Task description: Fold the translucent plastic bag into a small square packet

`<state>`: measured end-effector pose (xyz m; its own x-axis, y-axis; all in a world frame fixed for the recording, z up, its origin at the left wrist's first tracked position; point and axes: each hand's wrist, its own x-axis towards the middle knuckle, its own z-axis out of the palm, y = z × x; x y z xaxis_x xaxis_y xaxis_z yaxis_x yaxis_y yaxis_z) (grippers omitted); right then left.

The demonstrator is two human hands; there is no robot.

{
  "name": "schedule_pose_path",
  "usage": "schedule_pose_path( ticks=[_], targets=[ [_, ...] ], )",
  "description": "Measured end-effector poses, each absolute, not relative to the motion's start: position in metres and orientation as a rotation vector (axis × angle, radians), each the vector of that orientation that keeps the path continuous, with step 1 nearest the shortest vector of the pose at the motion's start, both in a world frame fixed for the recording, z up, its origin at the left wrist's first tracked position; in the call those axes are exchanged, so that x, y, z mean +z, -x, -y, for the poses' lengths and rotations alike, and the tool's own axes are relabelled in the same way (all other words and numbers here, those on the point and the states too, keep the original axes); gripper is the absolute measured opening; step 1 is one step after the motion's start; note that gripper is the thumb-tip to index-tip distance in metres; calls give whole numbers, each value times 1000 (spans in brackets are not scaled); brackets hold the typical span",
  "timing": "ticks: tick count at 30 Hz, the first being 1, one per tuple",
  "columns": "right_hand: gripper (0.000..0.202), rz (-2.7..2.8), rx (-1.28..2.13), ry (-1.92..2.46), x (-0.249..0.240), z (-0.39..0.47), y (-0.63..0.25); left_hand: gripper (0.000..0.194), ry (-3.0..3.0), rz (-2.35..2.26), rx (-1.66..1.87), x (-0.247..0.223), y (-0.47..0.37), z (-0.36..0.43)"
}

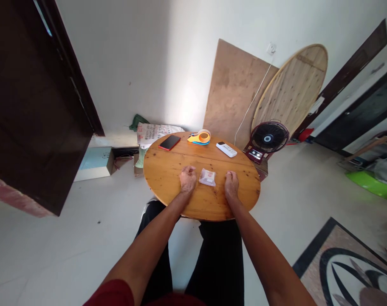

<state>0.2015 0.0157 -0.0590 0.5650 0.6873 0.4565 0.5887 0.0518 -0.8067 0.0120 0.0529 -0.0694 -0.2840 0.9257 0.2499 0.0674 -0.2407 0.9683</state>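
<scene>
A small clear-wrapped packet with a reddish mark [207, 177] lies flat on the round wooden table [168, 187], between my two hands. My left hand [188, 178] rests on the tabletop just left of the packet, its fingers curled in, with no object visible in it. On the packet's right side my right hand [231, 185] lies on its edge, fingers folded together and also showing nothing held. Neither hand touches the packet.
Along the table's far side are a red-edged phone [169, 143], an orange and blue tape dispenser [200, 137] and a white remote-like object [226, 149]. A dark fan [267, 138] stands beyond the right edge. Boards lean on the wall.
</scene>
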Motion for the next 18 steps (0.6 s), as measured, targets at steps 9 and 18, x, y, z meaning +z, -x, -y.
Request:
schedule_pose_path(
  ticks=[9, 18],
  targets=[
    [31, 1096, 88, 1654, -60, -19, -204, 18, -1309, -1361, 1586, -70, -13, -54],
    [35, 1186, 55, 1593, -64, -19, -207, 20, -1327, -1365, 1582, -66, -12, -51]
  ],
)
